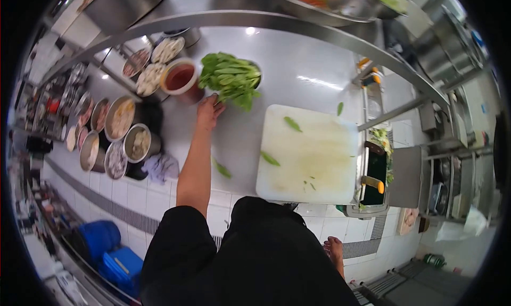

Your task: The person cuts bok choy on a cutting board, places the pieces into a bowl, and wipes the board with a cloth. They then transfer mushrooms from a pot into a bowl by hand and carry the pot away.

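Note:
My left hand [209, 113] reaches over the steel counter with its fingers apart, its fingertips right at the lower edge of a bunch of leafy greens [230, 76]. Just left of the greens, close to that hand, stands a white tub of red sauce [180, 78]. My right hand [334, 248] hangs low beside my body with curled fingers. A small reddish patterned thing shows at them, too small to name. Between the two hands lies a white cutting board [311, 157] with a few loose green leaves [270, 158] and scraps on it.
Steel pots [141, 143] of pale and pinkish food stand at left, by a crumpled cloth [159, 167]. An overhead shelf rail [250, 19] arches across the counter. Right of the board, a bin [377, 165] holds green trimmings, with a yellow handle [372, 184] near the board's edge.

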`<action>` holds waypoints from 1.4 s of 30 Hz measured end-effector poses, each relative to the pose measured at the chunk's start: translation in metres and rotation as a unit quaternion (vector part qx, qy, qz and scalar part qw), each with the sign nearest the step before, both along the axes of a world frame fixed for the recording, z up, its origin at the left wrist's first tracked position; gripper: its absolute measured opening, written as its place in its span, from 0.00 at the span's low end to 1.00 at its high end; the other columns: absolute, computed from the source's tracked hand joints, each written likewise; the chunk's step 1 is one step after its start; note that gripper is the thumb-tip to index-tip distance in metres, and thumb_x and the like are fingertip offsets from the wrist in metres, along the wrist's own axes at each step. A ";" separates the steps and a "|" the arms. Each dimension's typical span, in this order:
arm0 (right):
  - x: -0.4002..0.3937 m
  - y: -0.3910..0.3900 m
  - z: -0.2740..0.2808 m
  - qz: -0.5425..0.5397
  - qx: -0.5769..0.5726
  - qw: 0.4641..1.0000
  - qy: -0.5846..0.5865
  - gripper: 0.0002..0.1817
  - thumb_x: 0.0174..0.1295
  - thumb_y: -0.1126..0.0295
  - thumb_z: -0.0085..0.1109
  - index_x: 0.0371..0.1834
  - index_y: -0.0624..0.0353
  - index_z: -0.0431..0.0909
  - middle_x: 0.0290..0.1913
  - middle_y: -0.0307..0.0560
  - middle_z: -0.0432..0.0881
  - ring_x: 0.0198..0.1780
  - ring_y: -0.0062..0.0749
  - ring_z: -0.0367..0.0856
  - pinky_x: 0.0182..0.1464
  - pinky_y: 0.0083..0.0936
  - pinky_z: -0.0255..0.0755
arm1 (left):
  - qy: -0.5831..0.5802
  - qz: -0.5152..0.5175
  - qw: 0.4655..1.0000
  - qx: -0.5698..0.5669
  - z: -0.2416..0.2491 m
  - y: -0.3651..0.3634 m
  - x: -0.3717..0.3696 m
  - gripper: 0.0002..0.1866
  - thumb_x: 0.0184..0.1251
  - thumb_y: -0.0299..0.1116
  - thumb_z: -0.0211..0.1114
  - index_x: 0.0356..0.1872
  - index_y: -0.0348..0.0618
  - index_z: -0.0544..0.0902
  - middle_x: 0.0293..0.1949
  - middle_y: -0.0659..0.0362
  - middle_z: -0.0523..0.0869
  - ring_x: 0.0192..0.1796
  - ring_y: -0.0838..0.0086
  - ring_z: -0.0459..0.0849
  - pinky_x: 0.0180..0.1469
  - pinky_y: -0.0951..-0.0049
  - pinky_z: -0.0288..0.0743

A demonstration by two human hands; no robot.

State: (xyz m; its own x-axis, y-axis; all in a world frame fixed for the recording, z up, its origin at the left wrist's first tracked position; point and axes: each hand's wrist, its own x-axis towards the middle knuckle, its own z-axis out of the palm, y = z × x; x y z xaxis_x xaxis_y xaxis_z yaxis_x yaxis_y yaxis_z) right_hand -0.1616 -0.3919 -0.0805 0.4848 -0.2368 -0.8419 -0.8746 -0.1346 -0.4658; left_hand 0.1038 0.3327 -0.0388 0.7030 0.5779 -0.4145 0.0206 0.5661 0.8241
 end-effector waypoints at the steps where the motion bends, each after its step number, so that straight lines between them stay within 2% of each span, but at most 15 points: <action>1: 0.008 0.000 0.006 0.020 -0.001 1.000 -0.003 0.15 0.76 0.60 0.58 0.57 0.58 0.79 0.37 0.45 0.85 0.30 0.28 0.85 0.27 0.24 0.78 | 0.016 -0.042 0.991 0.128 -0.006 0.011 -0.029 0.17 0.72 0.40 0.69 0.53 0.40 0.85 0.55 0.52 0.85 0.53 0.59 0.87 0.48 0.63 0.84; 5: 0.035 0.003 0.013 0.039 -0.022 0.999 0.001 0.16 0.75 0.59 0.59 0.57 0.58 0.79 0.41 0.47 0.86 0.30 0.28 0.85 0.28 0.25 0.80 | 0.357 0.224 0.605 0.676 0.024 -0.019 -0.186 0.18 0.64 0.39 0.70 0.53 0.44 0.86 0.50 0.45 0.84 0.52 0.46 0.82 0.59 0.46 0.76; 8: 0.050 0.001 0.010 0.090 -0.008 0.996 0.011 0.17 0.75 0.58 0.58 0.57 0.57 0.79 0.41 0.46 0.86 0.29 0.28 0.85 0.29 0.26 0.80 | 0.461 0.195 0.541 0.675 -0.012 -0.016 -0.240 0.20 0.64 0.35 0.67 0.57 0.45 0.85 0.53 0.44 0.83 0.58 0.44 0.78 0.60 0.46 0.74; 12: 0.078 -0.006 0.012 0.113 -0.018 0.992 -0.043 0.16 0.75 0.59 0.57 0.57 0.57 0.79 0.38 0.44 0.86 0.29 0.28 0.85 0.28 0.24 0.77 | 0.334 0.078 0.707 0.618 -0.020 -0.014 -0.229 0.25 0.60 0.28 0.66 0.62 0.44 0.81 0.57 0.44 0.80 0.57 0.43 0.77 0.61 0.47 0.72; 15: 0.102 -0.009 0.025 0.105 -0.047 0.990 -0.081 0.15 0.75 0.60 0.56 0.56 0.57 0.79 0.38 0.44 0.86 0.30 0.27 0.84 0.29 0.23 0.76 | 0.311 0.086 0.648 0.690 0.035 -0.055 -0.210 0.24 0.61 0.29 0.67 0.61 0.45 0.83 0.56 0.44 0.82 0.57 0.44 0.78 0.62 0.48 0.72; 19: 0.131 -0.012 0.030 0.075 -0.067 0.984 -0.150 0.14 0.74 0.60 0.56 0.55 0.56 0.79 0.37 0.43 0.85 0.31 0.27 0.83 0.30 0.23 0.76 | 0.395 0.195 0.615 0.654 -0.008 -0.035 -0.180 0.24 0.59 0.31 0.68 0.60 0.47 0.85 0.56 0.45 0.83 0.59 0.45 0.78 0.62 0.48 0.73; 22: 0.166 -0.013 0.037 0.060 -0.058 0.978 -0.189 0.14 0.73 0.60 0.57 0.54 0.57 0.78 0.36 0.44 0.85 0.29 0.25 0.82 0.29 0.22 0.75 | 0.287 0.032 0.647 0.706 -0.012 -0.039 -0.177 0.25 0.58 0.35 0.69 0.59 0.47 0.85 0.56 0.45 0.85 0.60 0.46 0.80 0.63 0.49 0.74; 23: 0.177 -0.019 0.041 0.107 -0.062 0.979 -0.165 0.15 0.72 0.60 0.58 0.54 0.58 0.78 0.36 0.43 0.85 0.28 0.25 0.82 0.28 0.22 0.75 | 0.250 -0.163 0.649 0.700 -0.009 -0.054 -0.188 0.25 0.57 0.34 0.69 0.58 0.46 0.86 0.55 0.44 0.86 0.59 0.47 0.82 0.64 0.49 0.75; 26: 0.211 -0.016 0.071 0.172 -0.070 0.973 -0.138 0.26 0.66 0.60 0.66 0.63 0.63 0.74 0.33 0.44 0.84 0.26 0.24 0.80 0.26 0.21 0.74 | 0.259 -0.475 0.684 0.490 0.026 -0.091 -0.229 0.22 0.56 0.27 0.67 0.55 0.42 0.86 0.52 0.45 0.89 0.55 0.53 0.87 0.63 0.56 0.78; 27: 0.216 -0.001 0.095 0.212 -0.087 0.958 -0.171 0.32 0.64 0.60 0.69 0.68 0.63 0.72 0.34 0.44 0.84 0.27 0.26 0.82 0.28 0.24 0.75 | 0.260 -0.478 0.680 0.491 0.027 -0.094 -0.241 0.22 0.56 0.27 0.67 0.55 0.42 0.86 0.52 0.45 0.89 0.55 0.53 0.87 0.63 0.56 0.78; 29: 0.238 -0.003 0.084 0.272 -0.116 0.923 -0.246 0.44 0.59 0.58 0.75 0.76 0.62 0.65 0.34 0.46 0.85 0.30 0.31 0.85 0.34 0.30 0.78 | 0.240 -0.272 0.919 0.151 0.032 -0.103 -0.252 0.27 0.59 0.24 0.65 0.63 0.41 0.81 0.54 0.49 0.88 0.56 0.59 0.87 0.63 0.63 0.79; 32: 0.270 0.025 0.114 0.314 -0.136 0.904 -0.256 0.46 0.59 0.55 0.76 0.77 0.60 0.66 0.35 0.51 0.87 0.38 0.39 0.88 0.45 0.35 0.79 | 0.078 -0.055 0.974 0.205 0.086 -0.197 -0.170 0.32 0.64 0.27 0.67 0.71 0.40 0.74 0.62 0.51 0.82 0.60 0.64 0.83 0.64 0.67 0.78; 36: 0.320 0.017 0.099 0.350 -0.087 0.892 -0.273 0.28 0.64 0.53 0.70 0.61 0.62 0.83 0.30 0.49 0.86 0.29 0.34 0.86 0.36 0.32 0.77 | 0.236 -0.050 0.708 0.664 0.008 -0.296 -0.092 0.36 0.63 0.25 0.65 0.75 0.45 0.68 0.72 0.41 0.72 0.70 0.48 0.75 0.72 0.50 0.71; 38: 0.332 -0.004 0.084 0.363 -0.045 0.879 -0.307 0.23 0.67 0.57 0.67 0.57 0.65 0.84 0.28 0.41 0.83 0.26 0.23 0.80 0.31 0.26 0.74 | 0.270 -0.038 0.660 0.701 -0.001 -0.355 -0.059 0.36 0.60 0.23 0.64 0.74 0.45 0.71 0.71 0.40 0.73 0.71 0.41 0.73 0.77 0.44 0.62; 42: 0.334 -0.036 0.090 0.363 -0.060 0.892 -0.263 0.17 0.69 0.60 0.65 0.47 0.65 0.84 0.29 0.37 0.82 0.27 0.20 0.78 0.30 0.23 0.72 | -0.001 -0.170 0.830 0.531 0.009 -0.530 0.009 0.29 0.56 0.19 0.62 0.62 0.49 0.84 0.63 0.46 0.82 0.68 0.48 0.77 0.74 0.54 0.68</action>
